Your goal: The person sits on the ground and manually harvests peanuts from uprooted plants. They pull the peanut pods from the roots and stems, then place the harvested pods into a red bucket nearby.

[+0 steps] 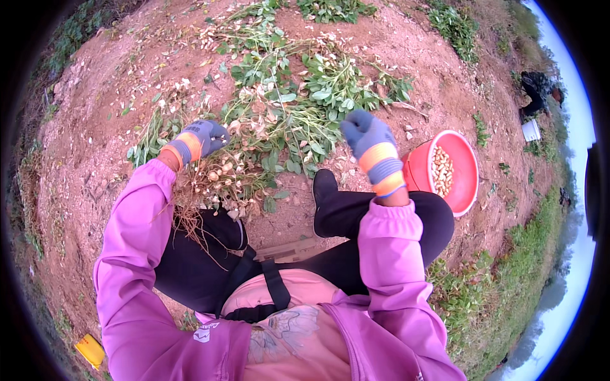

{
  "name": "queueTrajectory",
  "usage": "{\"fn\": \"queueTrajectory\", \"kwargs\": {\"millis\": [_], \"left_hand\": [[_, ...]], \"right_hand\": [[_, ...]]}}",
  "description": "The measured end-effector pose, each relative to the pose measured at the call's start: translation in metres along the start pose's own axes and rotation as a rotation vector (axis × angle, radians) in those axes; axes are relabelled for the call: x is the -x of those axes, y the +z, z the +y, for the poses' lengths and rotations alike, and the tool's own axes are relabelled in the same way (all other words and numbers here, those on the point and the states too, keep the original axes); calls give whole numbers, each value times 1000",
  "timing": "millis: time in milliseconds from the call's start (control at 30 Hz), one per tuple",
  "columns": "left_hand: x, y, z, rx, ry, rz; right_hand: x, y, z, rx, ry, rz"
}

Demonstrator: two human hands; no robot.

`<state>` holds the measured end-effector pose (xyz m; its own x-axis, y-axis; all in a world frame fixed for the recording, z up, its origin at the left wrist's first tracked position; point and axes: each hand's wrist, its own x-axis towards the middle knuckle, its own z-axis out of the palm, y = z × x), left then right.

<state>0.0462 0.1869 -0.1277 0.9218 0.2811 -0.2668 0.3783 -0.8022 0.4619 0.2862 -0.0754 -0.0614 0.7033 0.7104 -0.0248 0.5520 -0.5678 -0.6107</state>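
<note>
My left hand (205, 137), in a grey work glove with an orange-striped cuff, is closed around a bunch of uprooted peanut plants (226, 178). Pale pods and tangled roots (190, 224) hang from the bunch over my left shin and shoe. In a matching glove, my right hand (368, 132) is raised above the ground beyond my right shoe, its fingers curled. Whether anything lies inside those fingers is hidden. Beside my right knee a red plastic bucket (469, 190) leans into view, with picked peanuts (442, 171) inside it.
More leafy peanut plants (333, 85) lie heaped on reddish soil ahead of me. A wooden board (286, 251) is partly visible beneath me. Far right, another person (538, 93) bends near a white bucket (531, 130). A yellow object (90, 351) lies behind at left.
</note>
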Motion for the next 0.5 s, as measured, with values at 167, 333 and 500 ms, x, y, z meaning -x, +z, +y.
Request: {"fn": "queueTrajectory", "kwargs": {"millis": [167, 333, 500], "left_hand": [[-2, -1, -7, 42, -47, -68], [-7, -8, 3, 73, -85, -107], [3, -15, 7, 80, -137, -144]], "right_hand": [[-9, -151, 78, 336, -3, 356], [12, -199, 134, 857, 175, 335], [15, -109, 14, 240, -456, 297]]}}
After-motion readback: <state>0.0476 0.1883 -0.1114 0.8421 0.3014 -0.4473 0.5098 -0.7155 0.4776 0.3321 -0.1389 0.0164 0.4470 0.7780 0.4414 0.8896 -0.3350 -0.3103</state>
